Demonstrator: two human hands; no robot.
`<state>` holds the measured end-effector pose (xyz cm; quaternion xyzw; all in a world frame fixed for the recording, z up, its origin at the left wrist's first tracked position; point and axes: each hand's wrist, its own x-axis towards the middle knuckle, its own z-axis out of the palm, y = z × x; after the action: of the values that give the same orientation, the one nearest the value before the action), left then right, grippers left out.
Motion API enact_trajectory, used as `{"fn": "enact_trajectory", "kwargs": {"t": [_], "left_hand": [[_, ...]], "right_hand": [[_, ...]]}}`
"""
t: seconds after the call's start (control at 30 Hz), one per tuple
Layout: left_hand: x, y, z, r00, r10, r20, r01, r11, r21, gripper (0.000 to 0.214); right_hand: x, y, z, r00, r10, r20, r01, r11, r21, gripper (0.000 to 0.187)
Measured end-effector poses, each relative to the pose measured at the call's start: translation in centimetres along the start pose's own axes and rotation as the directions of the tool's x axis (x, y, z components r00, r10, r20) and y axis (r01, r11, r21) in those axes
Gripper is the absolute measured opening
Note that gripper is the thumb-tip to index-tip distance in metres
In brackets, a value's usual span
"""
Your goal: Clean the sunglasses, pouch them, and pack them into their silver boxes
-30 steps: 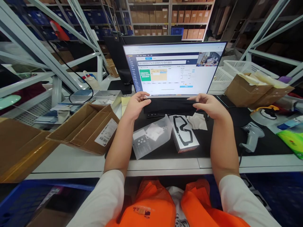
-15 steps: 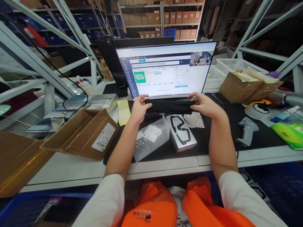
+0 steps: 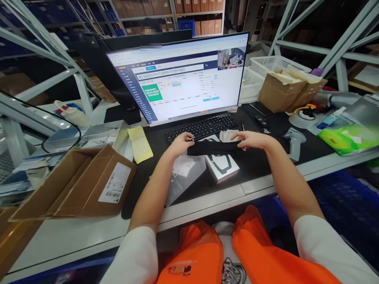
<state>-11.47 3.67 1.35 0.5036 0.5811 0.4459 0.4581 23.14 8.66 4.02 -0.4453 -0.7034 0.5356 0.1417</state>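
Note:
A black fabric strap [image 3: 211,148] stretches level between my two hands, above the desk mat. My left hand [image 3: 180,145] pinches its left end between thumb and fingers. The other end is gripped by my right hand [image 3: 250,140]. Under the strap lies a white box [image 3: 224,167] printed with a black strap-like shape, partly covered by the fabric. A frosted plastic bag [image 3: 188,175] lies to the left of that box, near my left forearm. Just behind the strap are a crumpled whitish piece [image 3: 227,135] and the black keyboard [image 3: 204,126].
A lit monitor [image 3: 180,88] stands behind the keyboard. An open cardboard box [image 3: 85,189] and a yellow notepad [image 3: 140,145] are at left. Toward the right are a mouse [image 3: 261,121], a barcode scanner [image 3: 295,142], a green packet [image 3: 340,138] and brown cartons [image 3: 281,92].
Both hands have lowered the strap toward me, from in front of the keyboard to over the white box. The keyboard now shows more fully. The view has shifted to the right.

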Motion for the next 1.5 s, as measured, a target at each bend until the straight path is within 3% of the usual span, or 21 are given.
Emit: {"fn": "enact_trajectory", "kwargs": {"t": [0.1, 0.17, 0.3, 0.37, 0.5, 0.63, 0.7, 0.77, 0.9, 1.03, 1.1, 1.17, 1.23, 1.3, 1.4, 1.5], "left_hand": [[0.5, -1.0, 0.4, 0.999, 0.024, -0.035, -0.022, 0.998, 0.059, 0.034], [0.7, -1.5, 0.5, 0.998, 0.021, -0.052, -0.017, 0.997, 0.077, 0.036], [1.2, -2.3, 0.6, 0.998, -0.059, -0.03, 0.06, 0.997, 0.052, 0.043], [1.4, -2.7, 0.7, 0.991, -0.132, 0.012, 0.131, 0.991, 0.022, 0.042], [1.7, -3.1, 0.7, 0.971, -0.222, 0.095, 0.227, 0.973, -0.048, 0.043], [1.7, -3.0, 0.3, 0.968, -0.219, 0.12, 0.234, 0.963, -0.134, 0.045], [1.7, -2.7, 0.1, 0.97, -0.214, 0.112, 0.231, 0.957, -0.174, 0.045], [1.6, -2.5, 0.0, 0.972, -0.212, 0.103, 0.229, 0.952, -0.203, 0.045], [1.5, -2.1, 0.0, 0.971, -0.218, 0.098, 0.234, 0.949, -0.213, 0.04], [1.4, -2.1, 0.2, 0.972, -0.21, 0.102, 0.225, 0.96, -0.166, 0.031], [1.4, -2.3, 0.2, 0.975, -0.196, 0.108, 0.208, 0.971, -0.115, 0.032], [1.5, -2.5, 0.1, 0.98, -0.165, 0.112, 0.172, 0.984, -0.049, 0.035], [1.6, -2.8, 0.0, 0.986, -0.117, 0.117, 0.115, 0.993, 0.026, 0.038], [1.8, -3.1, -0.2, 0.993, -0.05, 0.111, 0.039, 0.994, 0.102, 0.039], [2.2, -3.6, -0.4, 0.992, 0.1, 0.08, -0.116, 0.967, 0.229, 0.039], [2.5, -4.0, -0.4, 0.958, 0.255, 0.13, -0.285, 0.892, 0.352, 0.042]], "right_hand": [[-0.1, 1.0, 1.3, 0.995, -0.054, -0.078, 0.056, 0.998, 0.019, 0.041], [0.2, 1.4, 2.2, 0.984, -0.05, -0.17, 0.071, 0.99, 0.12, 0.032], [0.7, 2.5, 4.5, 0.941, 0.104, -0.321, 0.048, 0.9, 0.433, 0.031], [0.8, 3.1, 5.6, 0.933, 0.175, -0.314, 0.023, 0.843, 0.537, 0.035], [0.8, 3.9, 7.3, 0.944, 0.263, -0.198, -0.073, 0.753, 0.654, 0.022], [0.6, 4.0, 7.3, 0.931, 0.268, -0.249, -0.023, 0.721, 0.693, 0.032], [0.3, 3.7, 6.6, 0.921, 0.231, -0.313, 0.06, 0.71, 0.702, 0.043], [-0.1, 3.0, 5.6, 0.915, 0.157, -0.371, 0.16, 0.704, 0.692, 0.04], [-1.2, 1.3, 4.1, 0.912, -0.076, -0.403, 0.303, 0.787, 0.537, 0.033], [-1.9, -1.4, 3.4, 0.881, -0.262, -0.393, 0.299, 0.954, 0.034, 0.034], [-2.0, -3.4, 3.1, 0.833, -0.392, -0.391, 0.303, 0.914, -0.271, 0.024], [-1.9, -5.8, 2.5, 0.762, -0.539, -0.358, 0.326, 0.798, -0.506, 0.019], [-1.5, -8.5, 1.8, 0.691, -0.65, -0.317, 0.348, 0.683, -0.642, 0.016], [-1.1, -11.2, 1.0, 0.658, -0.696, -0.287, 0.349, 0.62, -0.702, 0.018], [-0.8, -15.0, -0.1, 0.726, -0.631, -0.273, 0.285, 0.638, -0.715, 0.024], [-1.1, -17.7, -0.9, 0.801, -0.521, -0.295, 0.167, 0.667, -0.726, 0.026]]}}
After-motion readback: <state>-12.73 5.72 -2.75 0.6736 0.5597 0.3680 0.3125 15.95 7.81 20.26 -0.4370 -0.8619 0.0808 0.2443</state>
